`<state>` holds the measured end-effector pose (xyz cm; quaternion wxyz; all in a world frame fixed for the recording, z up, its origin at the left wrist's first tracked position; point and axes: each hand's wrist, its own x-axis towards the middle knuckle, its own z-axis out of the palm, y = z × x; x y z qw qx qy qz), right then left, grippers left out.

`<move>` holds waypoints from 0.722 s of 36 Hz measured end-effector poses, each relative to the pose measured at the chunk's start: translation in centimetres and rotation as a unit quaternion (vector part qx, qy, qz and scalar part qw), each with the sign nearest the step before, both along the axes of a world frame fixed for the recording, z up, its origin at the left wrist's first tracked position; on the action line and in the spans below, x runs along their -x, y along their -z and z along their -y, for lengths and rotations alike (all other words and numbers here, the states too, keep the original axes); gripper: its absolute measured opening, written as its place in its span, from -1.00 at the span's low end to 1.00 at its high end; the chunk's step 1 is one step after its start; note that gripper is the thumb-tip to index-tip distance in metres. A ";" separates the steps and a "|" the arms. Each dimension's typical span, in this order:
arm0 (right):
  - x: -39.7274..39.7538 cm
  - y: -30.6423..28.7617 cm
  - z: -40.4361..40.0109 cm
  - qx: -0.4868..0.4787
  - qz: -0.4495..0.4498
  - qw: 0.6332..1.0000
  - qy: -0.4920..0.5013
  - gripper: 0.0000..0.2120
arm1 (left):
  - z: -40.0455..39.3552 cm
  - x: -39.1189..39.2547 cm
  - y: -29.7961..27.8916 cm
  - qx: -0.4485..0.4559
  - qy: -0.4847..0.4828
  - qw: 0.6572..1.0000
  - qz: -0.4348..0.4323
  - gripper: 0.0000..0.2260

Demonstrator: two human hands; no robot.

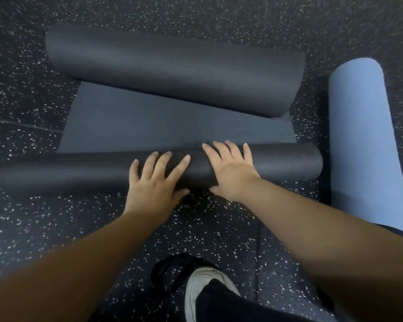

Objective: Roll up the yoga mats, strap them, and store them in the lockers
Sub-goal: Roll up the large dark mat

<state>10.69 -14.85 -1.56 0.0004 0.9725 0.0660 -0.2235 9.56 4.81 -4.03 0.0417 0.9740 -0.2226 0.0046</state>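
Floor (21, 101): dark rubber, white-speckled, fills the view; a faint seam runs in from the left edge toward the mat, and another seam shows near the shoe. Black yoga mat (149, 126) lies across the middle of the floor, curled at both ends: far roll (172, 70) thick, angled down to the right, its right end open and lifted over the flat strip; near roll (277, 163) thinner, running left to right, its left end reaching almost to the left frame edge, its right end stopping just beside the blue mat. The flat strip between the two rolls narrows toward the right, with its left edge cut straight against bare floor. Blue yoga mat (363, 140), rolled, lies lengthwise along the right side, near end running to the frame edge; a pinkish strip shows at its lower right. Open speckled floor lies left of the far roll and between the near roll and the person's feet. White shoe (203, 296) and a dark trouser leg at bottom centre. Left hand (154, 182): palm down on the near roll, fingers straight and spread, thumb at the roll's near edge. Right hand (230, 168): palm down just beside it, fingers extended over the roll's top to the flat strip, thumb at the near edge. Neither hand curls round the mat; both press flat.
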 end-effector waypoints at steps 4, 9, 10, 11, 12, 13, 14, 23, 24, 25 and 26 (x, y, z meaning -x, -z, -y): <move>-0.3 0.2 0.3 -0.006 0.017 1.000 -0.006 0.01 | -0.5 -0.7 -0.2 -0.041 0.013 0.997 -0.057 -0.17; -0.1 0.5 0.9 0.016 0.061 0.998 0.015 -0.03 | -0.1 -3.2 -1.4 -0.080 0.011 0.989 -0.125 -0.11; 0.0 0.6 1.1 0.020 0.067 0.997 0.022 -0.04 | 0.0 -3.7 -1.6 -0.079 0.008 0.988 -0.135 -0.10; 0.1 0.7 1.3 0.025 0.073 0.997 0.026 -0.04 | 0.1 -4.3 -1.7 -0.078 0.003 0.986 -0.145 -0.08; 0.1 0.8 1.5 0.030 0.081 0.996 0.029 -0.03 | 0.3 -4.7 -1.8 -0.077 -0.004 0.985 -0.153 -0.07; 0.1 1.0 1.7 0.035 0.090 0.995 0.030 -0.01 | 0.4 -5.1 -1.9 -0.081 -0.011 0.984 -0.160 -0.04; 0.1 1.1 1.8 0.041 0.097 0.994 0.029 0.01 | 0.6 -5.4 -1.9 -0.088 -0.016 0.983 -0.163 -0.02; 0.4 0.6 2.1 0.020 0.121 0.992 0.018 -0.12 | 0.2 -5.4 -1.2 -0.095 0.019 0.994 -0.057 -0.16; 0.7 0.6 2.2 0.014 0.123 0.992 0.016 -0.13 | 0.0 -5.4 -1.1 -0.085 0.022 0.995 -0.054 -0.19; 1.0 0.5 2.3 0.008 0.123 0.992 0.013 -0.13 | -0.2 -5.3 -1.1 -0.077 0.026 0.995 -0.058 -0.21; 1.4 0.4 2.5 0.003 0.123 0.992 0.009 -0.14 | -0.4 -5.1 -1.1 -0.068 0.029 0.995 -0.064 -0.22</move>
